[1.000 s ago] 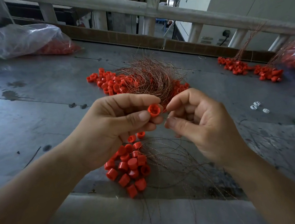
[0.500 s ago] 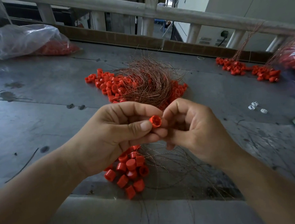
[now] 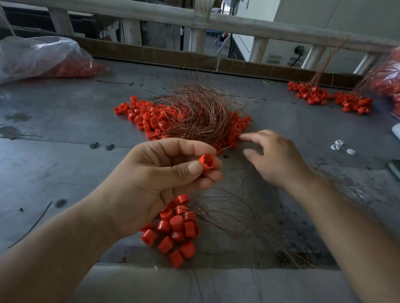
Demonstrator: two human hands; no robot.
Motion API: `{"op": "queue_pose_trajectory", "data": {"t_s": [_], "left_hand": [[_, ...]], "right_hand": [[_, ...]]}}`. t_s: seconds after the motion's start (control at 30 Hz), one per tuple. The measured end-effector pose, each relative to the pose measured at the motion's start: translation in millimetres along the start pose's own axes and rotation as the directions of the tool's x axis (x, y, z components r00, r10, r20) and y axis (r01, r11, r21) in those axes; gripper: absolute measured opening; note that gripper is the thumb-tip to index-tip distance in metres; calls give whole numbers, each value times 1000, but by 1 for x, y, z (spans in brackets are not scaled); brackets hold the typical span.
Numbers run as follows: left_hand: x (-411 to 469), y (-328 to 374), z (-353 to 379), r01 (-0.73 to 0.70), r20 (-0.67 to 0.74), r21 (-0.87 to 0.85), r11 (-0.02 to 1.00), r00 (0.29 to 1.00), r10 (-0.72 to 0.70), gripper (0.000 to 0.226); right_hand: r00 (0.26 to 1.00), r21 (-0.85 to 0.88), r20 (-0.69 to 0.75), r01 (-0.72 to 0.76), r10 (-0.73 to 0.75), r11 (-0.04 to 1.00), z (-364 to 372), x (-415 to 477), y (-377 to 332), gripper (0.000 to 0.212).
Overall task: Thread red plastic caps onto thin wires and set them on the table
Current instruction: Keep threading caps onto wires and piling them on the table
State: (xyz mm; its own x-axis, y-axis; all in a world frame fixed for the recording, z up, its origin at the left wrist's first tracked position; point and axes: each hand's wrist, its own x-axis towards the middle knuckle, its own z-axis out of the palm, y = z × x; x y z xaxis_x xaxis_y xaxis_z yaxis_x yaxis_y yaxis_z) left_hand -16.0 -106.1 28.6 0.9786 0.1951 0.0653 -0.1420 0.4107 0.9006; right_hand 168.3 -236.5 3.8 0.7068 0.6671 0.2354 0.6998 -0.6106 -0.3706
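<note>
Two bare forearms, left hand point(image 3: 158, 185) and right hand point(image 3: 276, 162) likewise bare, fingernails short and plain.

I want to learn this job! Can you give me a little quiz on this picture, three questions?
1. True or false: the left hand pinches a cap.
2. What does the right hand reach toward? A) wires B) a cup C) scissors
3. Fill in: the loose caps below the left hand lie on the ____.
Key: 1 true; 2 A; 3 table.
</note>
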Motion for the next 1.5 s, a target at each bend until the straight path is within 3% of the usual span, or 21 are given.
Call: {"op": "queue_pose_trajectory", "data": {"t_s": [0.1,0.23,0.47,0.77,0.83,0.93,1.07,1.23,1.5], "left_hand": [[0,0,0,-1,1,2,1000,1000,1,22],[0,1,-1,3,-1,5,1000,1000,-3,22],[1,0,-1,4,-18,15,1000,1000,-3,22],[1,0,-1,15,-27,36,999,1000,-14,23],[1,0,-2,12,-27,35,999,1000,-11,21],[2,0,-3,17,-33,44,999,999,-16,19],[4,-2,-2,35,-61,79,996,998,-30,24],[3,-2,-2,28,-78,87,996,997,-21,23],[4,-2,-2,18,-66,122,992,998,-10,23]], "right_hand": [[999,-1,-32,38,-38,999,10,5,-3,31],[990,26,-142,30,-26,999,17,6,-5,9],[985,38,-139,113,-107,993,18,6,-4,2],[993,243,-106,80,-55,967,7,6,-6,17],[996,418,-94,36,3,908,-5,4,-3,25],[998,766,43,-63,47,640,-22,-7,-10,24],[989,886,146,-117,-31,448,-31,-18,-27,22],[976,892,167,-88,-142,444,-33,-29,-41,17],[963,883,177,-64,-203,465,-31,-34,-46,20]]}}
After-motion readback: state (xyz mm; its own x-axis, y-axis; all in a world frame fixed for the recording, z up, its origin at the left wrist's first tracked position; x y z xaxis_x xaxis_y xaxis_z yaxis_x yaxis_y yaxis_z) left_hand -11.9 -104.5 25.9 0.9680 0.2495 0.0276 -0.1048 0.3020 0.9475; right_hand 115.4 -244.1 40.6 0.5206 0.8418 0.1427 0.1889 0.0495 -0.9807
